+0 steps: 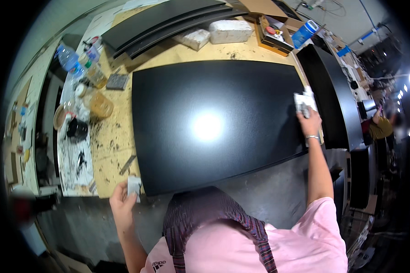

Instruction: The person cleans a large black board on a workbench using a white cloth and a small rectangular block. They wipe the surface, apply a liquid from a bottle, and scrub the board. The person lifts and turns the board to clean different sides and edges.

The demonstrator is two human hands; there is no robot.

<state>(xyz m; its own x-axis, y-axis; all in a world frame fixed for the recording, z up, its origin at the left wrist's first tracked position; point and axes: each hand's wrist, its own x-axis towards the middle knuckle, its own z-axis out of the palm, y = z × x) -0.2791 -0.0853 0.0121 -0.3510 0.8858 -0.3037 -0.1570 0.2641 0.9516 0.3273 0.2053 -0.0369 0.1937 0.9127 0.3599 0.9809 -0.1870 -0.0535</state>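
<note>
A large black panel (182, 154) lies flat on the yellowish worktable, with a bright light glare at its middle. At its right edge, my right hand (309, 123) is closed on a crumpled white cloth (301, 101) with grey marks, pressed to the panel. Beside the panel's near left corner, my left hand (122, 199) pinches a small pale grey folded piece (134, 186); I cannot tell if it is paper or cloth. A thin metal strip (127, 165) lies just beyond that hand.
Left on the table (111, 150) are a dark grey block (117, 82), bottles of yellowish liquid (99, 103), a water bottle (69, 60) and a black-stained cup (77, 129). Wrapped white blocks (231, 32), stacked black boards (164, 22) and an open box (274, 37) stand behind. Another black panel (328, 95) is at right.
</note>
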